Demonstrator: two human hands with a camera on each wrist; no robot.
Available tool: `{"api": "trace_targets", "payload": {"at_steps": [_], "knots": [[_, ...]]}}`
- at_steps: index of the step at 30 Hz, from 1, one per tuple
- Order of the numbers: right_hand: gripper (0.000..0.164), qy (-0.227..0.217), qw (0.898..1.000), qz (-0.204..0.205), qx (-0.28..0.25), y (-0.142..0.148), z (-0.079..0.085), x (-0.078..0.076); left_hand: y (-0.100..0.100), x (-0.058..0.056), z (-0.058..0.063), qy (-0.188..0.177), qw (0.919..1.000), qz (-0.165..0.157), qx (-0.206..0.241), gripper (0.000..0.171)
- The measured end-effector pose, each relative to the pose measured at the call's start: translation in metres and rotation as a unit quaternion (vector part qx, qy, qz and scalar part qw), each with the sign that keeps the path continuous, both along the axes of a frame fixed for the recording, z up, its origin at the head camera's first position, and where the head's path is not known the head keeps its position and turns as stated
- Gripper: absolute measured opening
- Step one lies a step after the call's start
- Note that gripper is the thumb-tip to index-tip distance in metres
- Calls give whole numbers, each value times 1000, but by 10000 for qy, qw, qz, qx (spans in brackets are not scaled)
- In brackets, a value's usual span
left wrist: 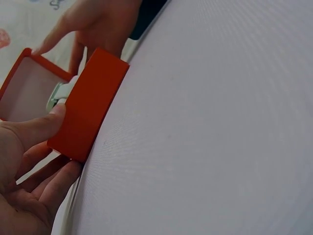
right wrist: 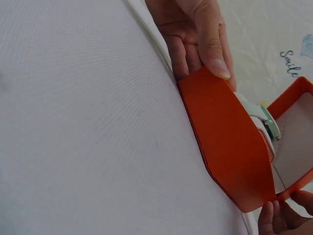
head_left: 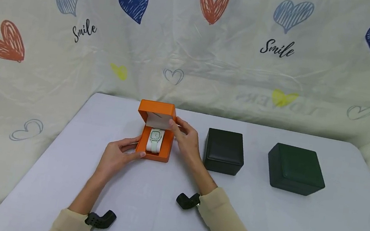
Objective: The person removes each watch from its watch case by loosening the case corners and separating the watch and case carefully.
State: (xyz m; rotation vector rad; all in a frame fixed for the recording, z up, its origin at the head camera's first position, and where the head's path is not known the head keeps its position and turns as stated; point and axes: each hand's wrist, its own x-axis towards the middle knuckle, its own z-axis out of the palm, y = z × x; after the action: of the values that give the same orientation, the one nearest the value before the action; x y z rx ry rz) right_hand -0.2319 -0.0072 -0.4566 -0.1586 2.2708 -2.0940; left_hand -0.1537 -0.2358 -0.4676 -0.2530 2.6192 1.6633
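Holding orange box (head_left: 167,146), 2 "Smile" prints (head_left: 277,48)

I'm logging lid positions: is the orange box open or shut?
Open: its lid stands raised, and the watch shows in the base below.

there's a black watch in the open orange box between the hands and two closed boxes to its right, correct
No: the watch is white and pale green, not black, as the head view shows. The orange box is open between the left hand and right hand, with the closed black box and green box to its right.
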Motion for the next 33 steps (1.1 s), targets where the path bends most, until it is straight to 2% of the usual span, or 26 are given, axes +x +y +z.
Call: {"api": "trace_targets", "payload": {"at_steps": [7,18,33], "knots": [[59,-90,9998,-125,-119,-1,-3,-3,1,0,1,1,10000,-27,-6,64],[54,-101,9992,-391,62,-5,1,-5,3,0,6,-121,9998,4,-180,64],[58,-110,9990,-376,201,-6,4,-7,3,-4,12,-269,9989,-47,-381,61]]}}
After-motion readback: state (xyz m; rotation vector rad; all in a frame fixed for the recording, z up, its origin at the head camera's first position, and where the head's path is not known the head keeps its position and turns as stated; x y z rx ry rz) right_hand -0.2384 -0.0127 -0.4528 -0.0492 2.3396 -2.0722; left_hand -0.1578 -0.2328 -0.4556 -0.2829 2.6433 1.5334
